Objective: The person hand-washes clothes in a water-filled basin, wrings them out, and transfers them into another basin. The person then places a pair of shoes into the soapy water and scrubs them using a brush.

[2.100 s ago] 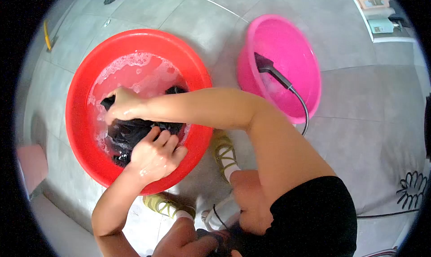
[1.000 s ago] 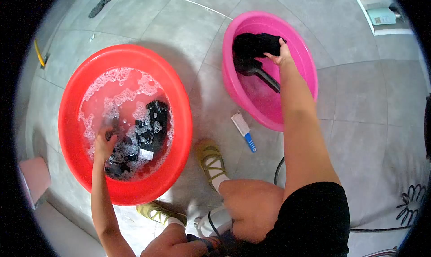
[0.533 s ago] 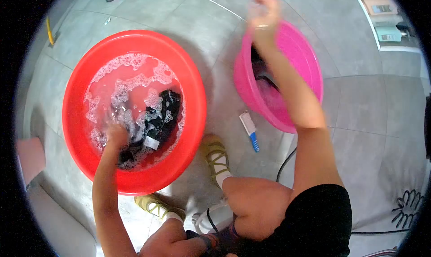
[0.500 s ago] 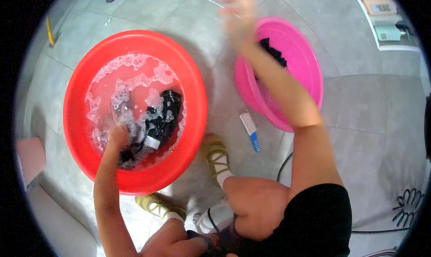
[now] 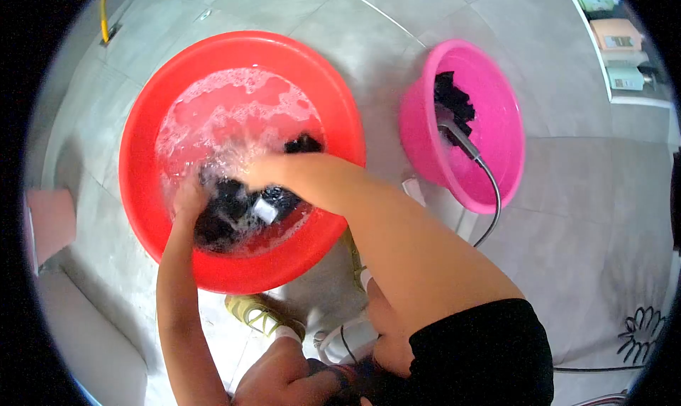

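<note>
Where the dark garment (image 5: 221,221) lies: as foam (image 5: 245,111) floats around it, it sits partly under soapy water in the red basin (image 5: 342,97).
Left hand: wet and partly under the suds, the left hand (image 5: 188,199) touches the garment's left side; I cannot tell whether its fingers are clenched or loose.
Right hand: blurred amid splashes, the right hand (image 5: 261,170) is over the garment, near the left; its finger state cannot be told.
Patch on the cloth: a white rectangular patch (image 5: 265,211) faces up; any print is unreadable.
Pink basin: the pink basin (image 5: 509,108) holds black cloth (image 5: 452,94) and a shower head (image 5: 460,140).
Shelf labels: the peach bottle (image 5: 614,33) and pale blue bottle (image 5: 624,79) bear labels too small to read.
</note>
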`<state>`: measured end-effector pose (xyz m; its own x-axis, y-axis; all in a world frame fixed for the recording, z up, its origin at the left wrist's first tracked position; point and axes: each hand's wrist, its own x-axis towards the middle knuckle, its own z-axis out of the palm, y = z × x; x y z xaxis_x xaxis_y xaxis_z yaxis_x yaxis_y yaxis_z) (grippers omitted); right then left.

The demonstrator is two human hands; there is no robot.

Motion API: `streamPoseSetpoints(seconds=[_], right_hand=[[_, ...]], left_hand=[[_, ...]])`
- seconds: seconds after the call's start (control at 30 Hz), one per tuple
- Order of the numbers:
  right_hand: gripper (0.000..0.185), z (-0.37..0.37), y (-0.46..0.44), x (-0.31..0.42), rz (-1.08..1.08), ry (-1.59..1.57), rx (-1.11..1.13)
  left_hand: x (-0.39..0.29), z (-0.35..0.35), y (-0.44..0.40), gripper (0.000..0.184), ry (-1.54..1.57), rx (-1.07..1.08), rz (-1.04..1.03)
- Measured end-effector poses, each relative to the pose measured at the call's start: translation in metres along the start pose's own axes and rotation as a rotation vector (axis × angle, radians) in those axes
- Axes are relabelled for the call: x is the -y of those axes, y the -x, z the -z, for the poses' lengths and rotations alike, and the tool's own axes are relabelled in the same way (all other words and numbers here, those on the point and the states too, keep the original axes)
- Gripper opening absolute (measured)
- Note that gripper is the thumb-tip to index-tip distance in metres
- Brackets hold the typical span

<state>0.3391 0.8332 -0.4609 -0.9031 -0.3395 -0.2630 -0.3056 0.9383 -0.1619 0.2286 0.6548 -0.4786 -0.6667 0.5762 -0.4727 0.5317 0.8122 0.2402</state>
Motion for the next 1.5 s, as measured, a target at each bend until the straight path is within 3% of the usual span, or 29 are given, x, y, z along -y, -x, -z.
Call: streamPoseSetpoints(seconds=[0.03, 0.07, 0.1, 0.13, 0.17, 0.2, 0.23, 0.27, 0.33, 0.4, 0.43, 0.5, 0.53, 0.57, 0.6, 0.67, 0.7, 0.73, 0.8, 0.83, 0.87, 0.93, 1.1, 1.23, 1.3, 1.33, 1.4, 1.43, 1.5], right_hand=[[0.086, -0.012, -0.007, -0.011, -0.080, 0.028, -0.099], [0.081, -0.022, -0.024, -0.019, -0.140, 0.049, -0.208], [0.079, -0.022, -0.041, -0.035, -0.297, -0.236, -0.016], [0.078, -0.014, -0.044, -0.025, -0.394, -0.401, -0.003], [0.077, -0.009, -0.047, -0.017, -0.495, -0.562, -0.005], [0.078, 0.001, -0.030, 0.000, -0.581, -0.610, -0.215], [0.078, 0.003, -0.018, 0.016, -0.464, -0.459, -0.183], [0.079, 0.005, -0.007, 0.023, -0.354, -0.302, -0.159], [0.085, 0.012, 0.009, 0.003, 0.005, 0.092, 0.095], [0.081, 0.027, 0.012, -0.010, -0.127, 0.067, 0.149], [0.058, 0.034, 0.005, -0.006, -0.383, -0.197, 0.115], [0.044, 0.026, -0.012, -0.012, -0.596, -0.804, -0.100], [0.038, 0.022, -0.019, -0.013, -0.693, -1.109, -0.214], [0.036, 0.014, -0.025, -0.008, -0.574, -1.044, -0.467], [0.035, 0.026, -0.026, 0.001, -0.463, -0.988, -0.537], [0.033, 0.078, -0.012, 0.029, -0.248, -0.868, -0.672], [0.032, 0.096, -0.008, 0.044, -0.186, -0.875, -0.721], [0.031, 0.110, -0.006, 0.058, -0.125, -0.881, -0.773], [0.027, 0.125, -0.009, 0.073, 0.082, -0.713, -0.947], [0.031, 0.125, -0.010, 0.080, 0.097, -0.721, -0.913], [0.037, 0.126, -0.009, 0.087, 0.100, -0.626, -0.912], [0.043, 0.128, -0.004, 0.099, 0.098, -0.532, -0.861], [0.030, 0.104, -0.031, 0.085, 0.063, -0.300, -1.159], [0.044, 0.108, -0.031, 0.054, 0.166, -0.324, -1.138], [0.037, 0.116, -0.024, 0.039, 0.159, -0.386, -1.066], [0.034, 0.118, -0.018, 0.031, 0.136, -0.420, -1.016], [0.027, 0.101, -0.017, 0.001, -0.118, -0.673, -0.984], [0.030, 0.083, -0.010, -0.025, -0.295, -0.607, -0.845], [0.027, 0.079, 0.017, -0.037, -0.295, -0.750, -0.681]], left_hand=[[0.008, -0.010, -0.013, 0.059, 0.106, 0.022, 0.064], [0.017, -0.020, -0.019, 0.059, 0.219, -0.095, 0.055], [0.026, -0.029, -0.022, 0.059, 0.320, -0.217, 0.060], [0.038, -0.032, -0.034, 0.059, 0.395, -0.163, 0.160], [0.023, -0.012, -0.024, 0.058, 0.670, -0.270, 0.074], [0.041, -0.037, -0.051, 0.055, 0.917, -0.252, 0.132], [0.032, -0.023, -0.041, 0.052, 1.174, -0.198, 0.147], [0.017, 0.003, -0.023, 0.049, 1.236, -0.217, 0.103], [0.010, 0.013, -0.003, 0.051, 1.295, -0.170, 0.347], [0.017, -0.011, -0.010, 0.060, 1.367, -0.161, 0.383], [0.026, -0.033, -0.024, 0.065, 1.428, -0.067, 0.417], [0.015, -0.027, -0.018, 0.076, 1.300, 0.022, 0.419], [-0.003, 0.000, -0.003, 0.077, 1.422, 0.113, 0.431], [-0.019, 0.023, 0.011, 0.078, 1.545, 0.209, 0.443], [-0.025, 0.034, 0.018, 0.080, 1.675, 0.307, 0.452], [-0.024, 0.031, 0.014, 0.082, 1.877, 0.239, 0.106], [-0.024, 0.032, 0.009, 0.075, 2.146, 0.343, 0.128], [-0.038, 0.051, 0.024, 0.057, 2.172, 0.318, 0.088], [-0.030, 0.049, 0.011, 0.036, 2.360, 0.507, -0.261], [-0.027, 0.055, 0.013, 0.035, 2.364, 0.573, -0.368], [-0.030, 0.055, 0.023, 0.031, 2.486, 0.437, -0.370], [-0.062, 0.095, 0.067, 0.027, 2.388, -0.162, 0.017], [-0.049, 0.079, 0.045, 0.028, 2.365, 0.131, -0.158], [-0.049, 0.065, 0.025, 0.029, 2.267, 0.114, -0.159], [-0.037, 0.051, 0.020, 0.027, 2.119, 0.087, -0.160], [-0.064, 0.084, 0.048, 0.028, 2.277, -0.074, 0.019], [-0.061, 0.065, 0.026, 0.027, 2.018, -0.162, 0.076], [-0.059, 0.071, 0.031, 0.028, 1.960, -0.121, 0.171], [-0.049, 0.073, 0.031, 0.031, 1.671, -0.223, 0.182]])
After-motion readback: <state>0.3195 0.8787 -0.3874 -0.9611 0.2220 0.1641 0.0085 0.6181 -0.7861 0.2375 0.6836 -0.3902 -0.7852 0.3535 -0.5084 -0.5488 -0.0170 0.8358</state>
